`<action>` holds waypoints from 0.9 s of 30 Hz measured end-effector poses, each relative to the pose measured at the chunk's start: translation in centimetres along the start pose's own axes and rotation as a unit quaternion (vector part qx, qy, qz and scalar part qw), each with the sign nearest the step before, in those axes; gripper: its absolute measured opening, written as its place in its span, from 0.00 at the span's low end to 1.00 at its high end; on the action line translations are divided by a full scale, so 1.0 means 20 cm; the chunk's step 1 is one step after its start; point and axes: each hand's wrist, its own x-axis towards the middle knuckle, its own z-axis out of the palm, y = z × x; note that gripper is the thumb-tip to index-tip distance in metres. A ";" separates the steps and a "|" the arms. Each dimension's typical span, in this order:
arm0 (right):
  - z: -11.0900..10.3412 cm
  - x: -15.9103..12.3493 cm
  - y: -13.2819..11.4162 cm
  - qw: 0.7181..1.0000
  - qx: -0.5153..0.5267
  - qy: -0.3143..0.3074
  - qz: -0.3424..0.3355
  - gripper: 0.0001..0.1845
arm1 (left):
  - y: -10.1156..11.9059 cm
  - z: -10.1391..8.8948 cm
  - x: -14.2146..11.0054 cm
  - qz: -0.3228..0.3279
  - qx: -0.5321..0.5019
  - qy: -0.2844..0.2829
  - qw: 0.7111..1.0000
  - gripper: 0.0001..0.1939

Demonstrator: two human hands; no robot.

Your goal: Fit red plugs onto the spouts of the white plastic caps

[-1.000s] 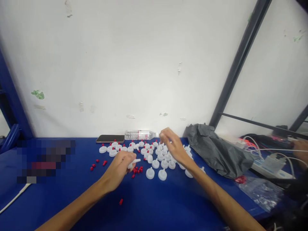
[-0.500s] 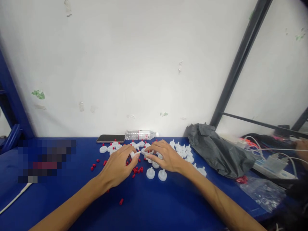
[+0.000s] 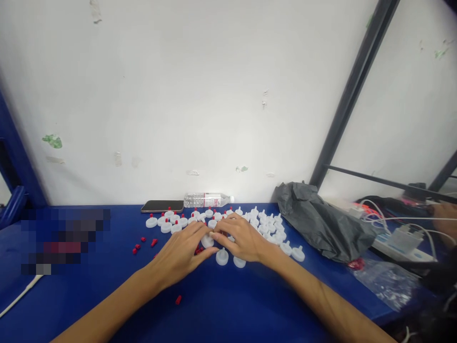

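Between my hands is a white plastic nozzle cap (image 3: pixel 207 240), a round base with a narrow spout. My left hand (image 3: pixel 183 250) has its fingers curled behind this cap, its thumb stretched out below. My right hand (image 3: pixel 244 238) pinches at the cap's upper part with thumb and fingers; the spot they grip is partly hidden. Close by in front stand two more white caps, one of them (image 3: pixel 222 257) with its bare spout up. Small red tips (image 3: pixel 199 250) lie partly covered by my left hand. Behind are white caps with red tips on their spouts (image 3: pixel 166 226).
Many bare white caps (image 3: pixel 271 227) cluster at right. Loose red tips (image 3: pixel 153 242) lie at left, one (image 3: pixel 178 299) nearer me. A phone (image 3: pixel 162 206) and water bottle (image 3: pixel 207 200) rest by the wall. A grey bag (image 3: pixel 317 221), clear bag (image 3: pixel 387 286) and power strip (image 3: pixel 410 250) are right.
My hands have come together at the white cap. The cap in my left hand has turned, and my right fingers have closed in on it. The view has shifted slightly.
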 end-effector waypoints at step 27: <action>-0.06 -0.06 0.24 0.970 -0.143 -0.115 0.158 0.14 | 0.02 -0.06 0.01 -0.100 -0.010 0.018 0.995 0.21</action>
